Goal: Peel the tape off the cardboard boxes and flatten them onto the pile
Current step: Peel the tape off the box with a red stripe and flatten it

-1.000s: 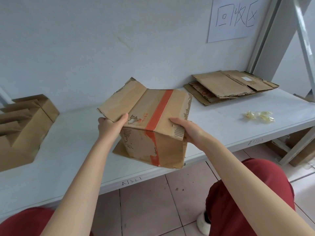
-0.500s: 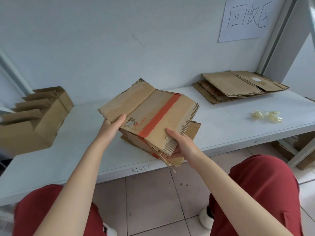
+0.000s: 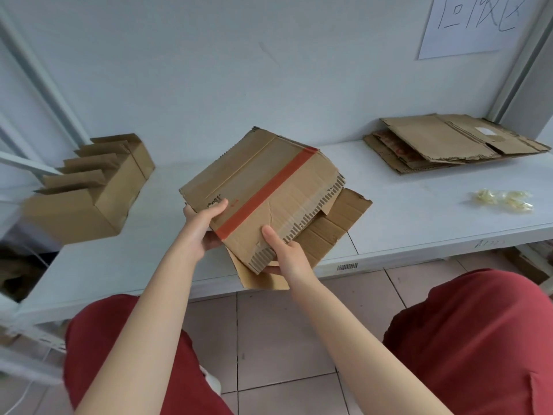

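Held item: cardboard box [image 3: 269,181], pressed nearly flat and carried tilted over the near edge of the worktop [image 3: 404,217]. Whether its lower flap touches the surface cannot be told.
Left hand: left hand [image 3: 200,232] pinches the near-left corner, thumb on top and fingers beneath, likely placed there to hold the collapsed panels squeezed together.
Right hand: right hand [image 3: 287,256] grips the near corrugated edge the same way, thumb above and fingers under. The two grips together stop the layers springing open.
Tape: red tape [image 3: 266,194] runs as one stripe across the top panel, not yet peeled. The box faces stripe-up, which leaves the tape reachable.
Destination: pile [image 3: 443,145] of flattened boxes at the far right of the worktop, well apart from the held box, below a paper sign [image 3: 472,22] on the wall.
Stock awaiting: upright boxes [image 3: 89,190] with flaps raised, grouped at the left end, apart from the pile. Judged to be the unprocessed supply.
Waste: crumpled clear tape [image 3: 502,200] near the right front, kept off the pile.
Stage, judged: flattening done in hand. The stripe needs removing before the box goes to the pile.
Risk, judged: one-handed peeling could let the panels reopen.
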